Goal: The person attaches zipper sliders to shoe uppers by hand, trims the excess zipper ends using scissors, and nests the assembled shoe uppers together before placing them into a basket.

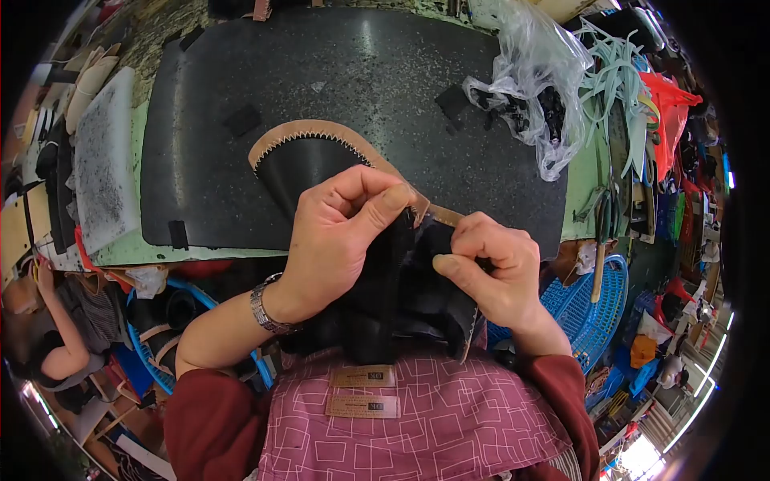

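Note:
My left hand (341, 232), with a metal watch at the wrist, pinches the tan edge strip of a black leather piece (309, 164). A zigzag cut or stitch line runs along the inner side of that curved tan strip (317, 128). To its right, my right hand (497, 268) is closed on the black piece, near where the tan strip continues. The strip's two parts meet between my hands. More black material hangs below both hands over my lap, partly hidden by them.
A dark mat (385, 72) covers the green table. Crumpled clear plastic (541, 72) and pale green strips (613, 68) lie at the right. Blue baskets (589, 321) flank my lap. A speckled pale slab (104, 160) is at the left. Another person (64, 345) is at far left.

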Demonstrator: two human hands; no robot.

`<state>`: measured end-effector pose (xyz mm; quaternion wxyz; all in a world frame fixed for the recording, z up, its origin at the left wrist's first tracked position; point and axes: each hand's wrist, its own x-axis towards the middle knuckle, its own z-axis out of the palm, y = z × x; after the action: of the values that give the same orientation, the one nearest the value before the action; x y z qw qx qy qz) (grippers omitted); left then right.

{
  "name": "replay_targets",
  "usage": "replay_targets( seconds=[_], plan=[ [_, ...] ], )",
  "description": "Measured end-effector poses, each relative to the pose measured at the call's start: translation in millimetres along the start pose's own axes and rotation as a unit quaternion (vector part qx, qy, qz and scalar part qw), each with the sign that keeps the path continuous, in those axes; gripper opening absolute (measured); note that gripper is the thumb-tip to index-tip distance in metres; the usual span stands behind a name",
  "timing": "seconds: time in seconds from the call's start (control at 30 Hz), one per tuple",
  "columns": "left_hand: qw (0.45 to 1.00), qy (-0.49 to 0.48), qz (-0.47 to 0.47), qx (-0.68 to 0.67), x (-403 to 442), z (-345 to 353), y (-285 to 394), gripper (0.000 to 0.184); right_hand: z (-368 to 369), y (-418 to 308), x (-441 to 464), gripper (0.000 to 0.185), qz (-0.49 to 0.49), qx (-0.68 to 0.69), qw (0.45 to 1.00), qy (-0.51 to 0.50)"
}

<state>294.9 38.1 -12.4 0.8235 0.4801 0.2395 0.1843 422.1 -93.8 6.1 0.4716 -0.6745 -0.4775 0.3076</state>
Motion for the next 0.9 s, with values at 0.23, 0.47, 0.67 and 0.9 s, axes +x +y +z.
replay_targets(
  seconds=[0.23, 0.47, 0.67, 0.9],
  plan=[
    [0.997, 0.004, 0.052, 0.048, -1.8, 2.2, -0.3, 0.011, 2.6, -4.1, 6.4, 0.012, 0.038, 0.011, 0.999, -0.008],
    [0.993, -0.033, -0.028, 0.111, 0.6, -2.3, 6.8, 0.013, 4.4, -1.7, 7.7, 0.012, 0.032, 0.008, 0.999, 0.004],
    [0.995, -0.030, -0.053, 0.082, 0.1, 3.4, 5.0, 0.015, 5.4, -12.0, 10.0, 0.028, -0.161, -0.118, 0.979, 0.046],
    [0.989, -0.013, -0.009, 0.145, -2.5, 3.0, 2.4, 0.017, 15.7, -2.0, 3.7, 0.017, -0.421, -0.284, 0.861, 0.029]
  ],
)
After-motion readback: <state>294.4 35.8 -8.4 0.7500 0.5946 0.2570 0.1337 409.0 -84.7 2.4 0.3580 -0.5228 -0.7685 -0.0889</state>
